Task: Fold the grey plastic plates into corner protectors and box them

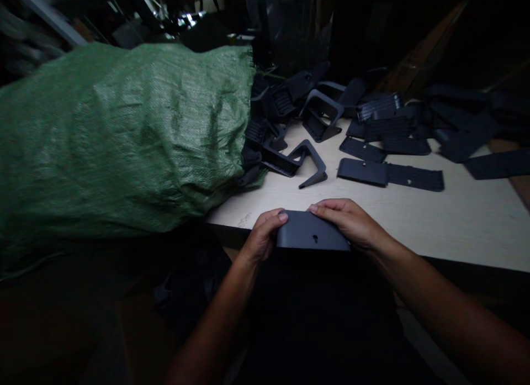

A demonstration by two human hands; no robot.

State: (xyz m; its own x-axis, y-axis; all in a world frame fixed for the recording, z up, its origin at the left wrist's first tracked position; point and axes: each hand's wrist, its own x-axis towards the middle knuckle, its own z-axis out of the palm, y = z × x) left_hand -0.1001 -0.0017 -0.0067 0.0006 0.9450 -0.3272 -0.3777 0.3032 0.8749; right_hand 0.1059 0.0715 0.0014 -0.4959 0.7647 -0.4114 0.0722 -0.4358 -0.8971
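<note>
Between my two hands is a dark grey plastic plate with a keyhole-shaped slot, held at the table's front edge. My left hand grips its left end, thumb on top. At the upper right edge, my right hand has its thumb on the plate and its other fingers around the side. The plate's underside is hidden. Just beyond lies an angular dark bracket on the table. A similar flat plate rests to the right, touching a ribbed plate.
A bulky green woven sack fills the left, with dark brackets at its mouth. More brackets and ribbed plates are heaped along the back of the pale table. The far background is dark.
</note>
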